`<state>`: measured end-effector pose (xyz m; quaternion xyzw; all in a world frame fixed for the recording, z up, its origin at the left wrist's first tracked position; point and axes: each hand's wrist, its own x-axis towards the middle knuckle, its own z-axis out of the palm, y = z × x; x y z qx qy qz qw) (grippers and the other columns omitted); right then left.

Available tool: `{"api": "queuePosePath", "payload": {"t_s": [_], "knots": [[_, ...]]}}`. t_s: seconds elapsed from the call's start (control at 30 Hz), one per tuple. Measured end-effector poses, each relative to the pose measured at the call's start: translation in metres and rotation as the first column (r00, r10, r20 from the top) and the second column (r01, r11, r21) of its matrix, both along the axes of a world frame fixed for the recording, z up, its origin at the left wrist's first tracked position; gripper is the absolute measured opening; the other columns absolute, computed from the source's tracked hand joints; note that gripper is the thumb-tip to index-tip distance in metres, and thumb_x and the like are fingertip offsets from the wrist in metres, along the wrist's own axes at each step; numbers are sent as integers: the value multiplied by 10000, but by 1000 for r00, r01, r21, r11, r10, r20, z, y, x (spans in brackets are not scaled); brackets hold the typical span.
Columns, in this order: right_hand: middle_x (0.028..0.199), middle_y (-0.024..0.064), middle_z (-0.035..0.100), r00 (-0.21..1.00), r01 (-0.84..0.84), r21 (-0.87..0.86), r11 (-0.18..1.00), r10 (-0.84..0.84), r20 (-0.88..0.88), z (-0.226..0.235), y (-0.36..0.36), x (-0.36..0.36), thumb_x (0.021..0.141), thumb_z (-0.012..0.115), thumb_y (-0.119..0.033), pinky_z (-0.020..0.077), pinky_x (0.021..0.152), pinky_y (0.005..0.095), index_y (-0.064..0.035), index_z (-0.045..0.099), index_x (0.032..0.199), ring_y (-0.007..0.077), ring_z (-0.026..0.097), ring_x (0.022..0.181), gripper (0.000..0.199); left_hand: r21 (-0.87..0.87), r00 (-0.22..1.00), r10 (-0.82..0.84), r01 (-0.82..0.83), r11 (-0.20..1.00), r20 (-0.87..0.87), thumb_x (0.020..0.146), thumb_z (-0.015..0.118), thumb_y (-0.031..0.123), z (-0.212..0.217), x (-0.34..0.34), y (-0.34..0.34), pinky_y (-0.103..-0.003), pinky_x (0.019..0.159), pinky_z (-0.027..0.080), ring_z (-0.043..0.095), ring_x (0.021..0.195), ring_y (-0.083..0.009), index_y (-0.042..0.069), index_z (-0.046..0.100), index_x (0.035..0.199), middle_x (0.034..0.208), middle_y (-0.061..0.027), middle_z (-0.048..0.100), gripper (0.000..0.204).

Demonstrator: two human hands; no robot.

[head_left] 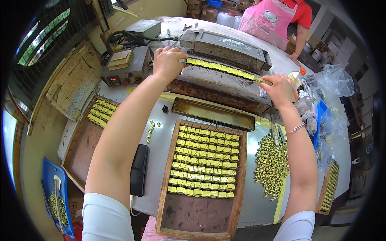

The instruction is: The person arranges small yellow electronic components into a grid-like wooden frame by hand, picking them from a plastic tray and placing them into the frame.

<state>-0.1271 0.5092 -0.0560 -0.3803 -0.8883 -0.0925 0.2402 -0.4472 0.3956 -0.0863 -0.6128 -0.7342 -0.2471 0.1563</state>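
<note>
A long row of yellow-taped small coils (pixel 219 68) stretches between my two hands, with thin wires hanging beneath it. My left hand (pixel 169 62) pinches its left end, and my right hand (pixel 278 90) grips a thin end piece at its right. The row is over a long metal trough with rusty brown sides (pixel 217 96), sloping down toward the right. Whether its wires touch anything below cannot be made out. Closer to me, a shallow brown oblong pan (pixel 213 114) lies beside a wooden tray (pixel 159 217) holding several rows of similar yellow coils.
Behind the row stands a metal bath (pixel 229 44). A grey control box (pixel 128 66) is at left, above another wooden tray (pixel 76 144). A black phone (pixel 139 170) lies near my left forearm. Loose yellow-green pieces (pixel 271 164) are heaped at right. Across the table is a person in a pink apron (pixel 267 22).
</note>
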Motion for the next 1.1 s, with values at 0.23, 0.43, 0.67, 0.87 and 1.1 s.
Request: {"api": "queuePosePath", "payload": {"t_s": [0.23, 0.43, 0.67, 0.87, 1.1], "knots": [[890, 82, 659, 989, -85, -283, 955, 47, -140, 62, -88, 13, 715, 700, -252, 453, 757, 313, -56, 668, 910, 221, 603, 863, 278, -174, 855, -136, 253, 952, 501, 780, 641, 218, 47, -8, -89, -362, 790, 444, 603, 839, -217, 64, 605, 919, 925, -91, 637, 211], [822, 29, 628, 965, -246, -767, 592, 227, -135, 90, -205, 21, 829, 620, -265, 455, 688, 256, -30, 619, 963, 92, 555, 757, 270, -277, 455, 47, 456, 846, 889, 890, 526, 233, 80, -6, -249, -288, 677, 463, 585, 745, -128, -10, 534, 947, 781, -70, 605, 250], [658, 158, 597, 898, -270, -750, 604, 439, 30, 107, -352, -44, 809, 570, -498, 452, 607, 397, -41, 602, 812, 324, 576, 622, 459, -298, 256, 227, 285, 911, 940, 933, 359, 477, 103, -42, -403, -265, 548, 452, 556, 541, -146, 1, 586, 746, 630, -60, 569, 559], [557, 82, 556, 960, -274, -884, 378, 163, -227, 87, -430, -126, 864, 541, -405, 411, 495, 317, -13, 599, 791, 175, 522, 498, 403, -246, 714, 299, -181, 952, 633, 876, 502, 349, 72, -151, -503, -324, 589, 451, 574, 607, -180, 13, 635, 761, 666, -97, 618, 379], [516, -25, 463, 911, -411, -873, 261, 144, -386, 45, -486, -239, 894, 528, -367, 285, 413, 202, -20, 587, 765, 37, 383, 449, 375, -114, 784, 470, -466, 877, 405, 770, 622, 213, -4, -255, -581, -375, 757, 471, 603, 847, -300, 40, 633, 918, 875, -149, 634, 228]]}}
